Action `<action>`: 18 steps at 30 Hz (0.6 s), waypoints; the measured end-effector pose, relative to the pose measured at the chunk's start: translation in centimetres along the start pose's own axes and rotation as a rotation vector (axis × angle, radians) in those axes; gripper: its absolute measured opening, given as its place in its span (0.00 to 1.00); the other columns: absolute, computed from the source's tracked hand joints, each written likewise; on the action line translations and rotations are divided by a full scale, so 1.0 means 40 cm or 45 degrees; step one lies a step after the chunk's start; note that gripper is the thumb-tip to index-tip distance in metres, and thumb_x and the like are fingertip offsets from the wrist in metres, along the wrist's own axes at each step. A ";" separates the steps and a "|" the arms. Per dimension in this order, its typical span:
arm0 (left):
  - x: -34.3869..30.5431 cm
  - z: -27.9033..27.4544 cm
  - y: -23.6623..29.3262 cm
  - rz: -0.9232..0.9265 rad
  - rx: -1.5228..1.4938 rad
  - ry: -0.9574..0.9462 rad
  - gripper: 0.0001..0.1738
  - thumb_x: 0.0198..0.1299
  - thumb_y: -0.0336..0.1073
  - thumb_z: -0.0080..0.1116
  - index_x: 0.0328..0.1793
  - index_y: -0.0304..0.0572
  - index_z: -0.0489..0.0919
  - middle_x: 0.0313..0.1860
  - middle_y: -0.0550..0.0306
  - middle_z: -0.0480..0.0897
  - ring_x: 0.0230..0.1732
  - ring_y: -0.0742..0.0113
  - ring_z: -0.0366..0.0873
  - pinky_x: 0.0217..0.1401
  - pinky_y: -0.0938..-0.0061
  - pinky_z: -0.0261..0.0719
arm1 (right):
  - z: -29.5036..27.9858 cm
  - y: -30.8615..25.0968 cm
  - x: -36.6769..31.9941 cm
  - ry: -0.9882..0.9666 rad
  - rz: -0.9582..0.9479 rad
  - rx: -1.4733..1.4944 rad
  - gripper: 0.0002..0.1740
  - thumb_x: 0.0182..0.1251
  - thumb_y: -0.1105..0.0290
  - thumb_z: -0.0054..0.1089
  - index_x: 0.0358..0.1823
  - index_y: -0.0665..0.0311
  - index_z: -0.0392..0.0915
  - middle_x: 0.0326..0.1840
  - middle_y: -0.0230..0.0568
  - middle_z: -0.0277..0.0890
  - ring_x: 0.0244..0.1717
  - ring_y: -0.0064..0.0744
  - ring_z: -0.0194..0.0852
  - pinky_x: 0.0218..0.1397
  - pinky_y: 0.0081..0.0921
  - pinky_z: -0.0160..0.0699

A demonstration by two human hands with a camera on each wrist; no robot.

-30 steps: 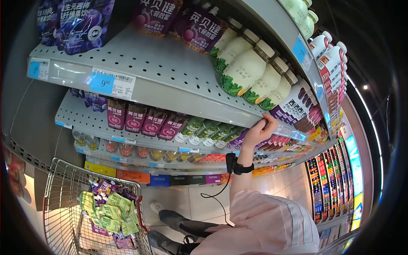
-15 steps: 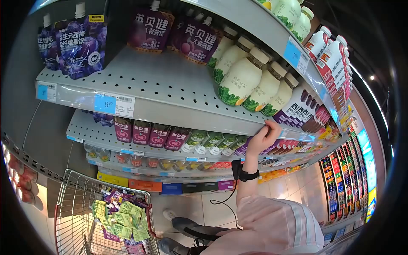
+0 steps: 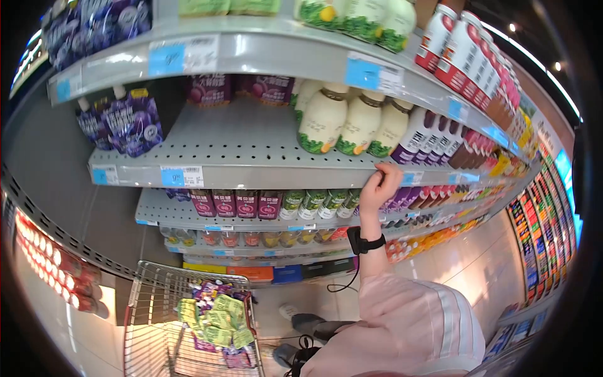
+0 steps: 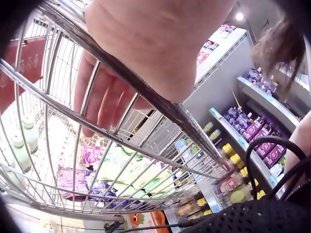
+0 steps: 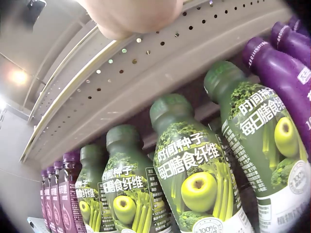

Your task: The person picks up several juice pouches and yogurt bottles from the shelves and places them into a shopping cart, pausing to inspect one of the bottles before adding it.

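My right hand [image 3: 382,187] is at the front edge of the middle shelf [image 3: 251,174], its loosely curled fingers touching the edge below the cream-coloured bottles [image 3: 321,122]. In the right wrist view, part of that hand [image 5: 133,14] appears at the shelf edge, above green-capped bottles [image 5: 194,170]. My left hand [image 4: 141,48] rests over the rim of a wire shopping cart [image 4: 163,103] in the left wrist view, fingers hanging down inside. Light green packets [image 4: 138,170] and purple packets [image 4: 73,182] lie below those fingers.
Purple spout pouches [image 3: 133,122] stand left on the middle shelf. White bottles with red bases [image 3: 452,47] fill the upper right. Purple cartons [image 3: 248,204] line the lower shelf. Right of the aisle is another stocked rack [image 3: 540,232]. My feet stand beside the cart [image 3: 147,270].
The head view has tilted up, bringing more of the upper shelf into sight and shifting the cart right in the picture. My right hand stays at the shelf edge.
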State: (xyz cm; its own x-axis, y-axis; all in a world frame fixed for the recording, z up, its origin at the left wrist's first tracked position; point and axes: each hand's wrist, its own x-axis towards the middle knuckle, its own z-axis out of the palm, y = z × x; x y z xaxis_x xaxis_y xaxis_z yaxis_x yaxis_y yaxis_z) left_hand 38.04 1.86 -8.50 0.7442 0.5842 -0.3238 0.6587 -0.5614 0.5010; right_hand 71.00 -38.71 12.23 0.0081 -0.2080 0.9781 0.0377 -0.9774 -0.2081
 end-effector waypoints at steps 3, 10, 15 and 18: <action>-0.012 0.007 -0.041 0.041 0.024 -0.027 0.16 0.57 0.40 0.48 0.38 0.32 0.77 0.30 0.37 0.79 0.34 0.41 0.77 0.38 0.57 0.72 | -0.008 0.010 -0.003 -0.023 0.070 0.015 0.09 0.48 0.83 0.46 0.30 0.67 0.72 0.34 0.46 0.70 0.41 0.47 0.67 0.49 0.37 0.65; -0.020 0.009 -0.173 0.146 0.090 -0.052 0.16 0.57 0.40 0.48 0.38 0.32 0.77 0.30 0.37 0.79 0.35 0.41 0.77 0.38 0.57 0.72 | -0.034 0.012 0.008 -0.098 0.130 0.133 0.09 0.47 0.81 0.49 0.32 0.66 0.72 0.35 0.47 0.70 0.42 0.50 0.68 0.54 0.43 0.66; -0.011 0.016 -0.216 0.191 0.120 -0.076 0.16 0.57 0.40 0.48 0.38 0.32 0.77 0.30 0.37 0.79 0.35 0.41 0.77 0.38 0.57 0.72 | -0.056 0.004 0.019 -0.145 0.174 0.207 0.09 0.48 0.80 0.50 0.33 0.66 0.73 0.36 0.46 0.69 0.44 0.51 0.67 0.54 0.43 0.66; -0.004 0.025 -0.211 0.214 0.145 -0.079 0.16 0.57 0.40 0.48 0.38 0.32 0.77 0.30 0.37 0.79 0.35 0.41 0.77 0.38 0.57 0.72 | -0.069 0.008 0.020 -0.200 0.190 0.268 0.10 0.47 0.80 0.50 0.34 0.66 0.72 0.37 0.47 0.69 0.44 0.52 0.66 0.53 0.43 0.66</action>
State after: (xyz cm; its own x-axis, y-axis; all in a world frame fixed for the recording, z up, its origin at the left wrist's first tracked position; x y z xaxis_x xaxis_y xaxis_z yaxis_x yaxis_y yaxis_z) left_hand 32.47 5.94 -13.47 0.8477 0.4417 -0.2937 0.5304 -0.7126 0.4592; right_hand 68.26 -39.31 12.94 0.1831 -0.3243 0.9281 0.2306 -0.9035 -0.3612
